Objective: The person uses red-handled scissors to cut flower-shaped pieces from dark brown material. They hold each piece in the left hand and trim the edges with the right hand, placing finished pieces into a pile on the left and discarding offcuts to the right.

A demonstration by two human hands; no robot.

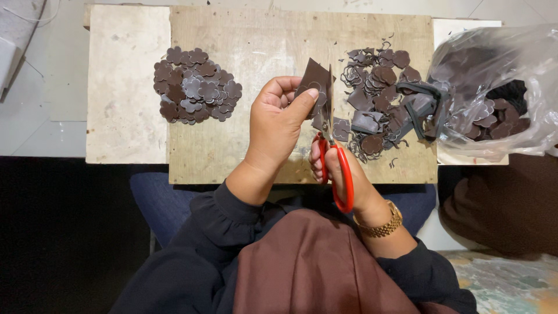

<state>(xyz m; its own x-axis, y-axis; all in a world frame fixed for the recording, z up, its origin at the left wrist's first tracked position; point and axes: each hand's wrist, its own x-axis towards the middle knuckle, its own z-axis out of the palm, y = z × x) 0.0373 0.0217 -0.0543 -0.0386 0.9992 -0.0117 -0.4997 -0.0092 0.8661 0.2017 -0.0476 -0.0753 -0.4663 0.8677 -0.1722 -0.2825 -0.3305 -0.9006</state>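
My left hand point(278, 122) pinches a dark brown leather piece point(314, 80) with a flower outline, held above the wooden board point(261, 40). My right hand point(349, 174) grips red-handled scissors point(337, 168), whose blades point up into the piece's right edge. A gold watch point(383, 224) sits on my right wrist. To the left lies a pile of cut flower shapes point(195, 86). To the right lies a heap of uncut pieces and trimmings point(383, 96).
A clear plastic bag point(494, 87) holding more brown pieces lies at the right edge. A pale board point(125, 87) adjoins the wooden one on the left. My dark sleeves and brown skirt point(308, 267) fill the foreground.
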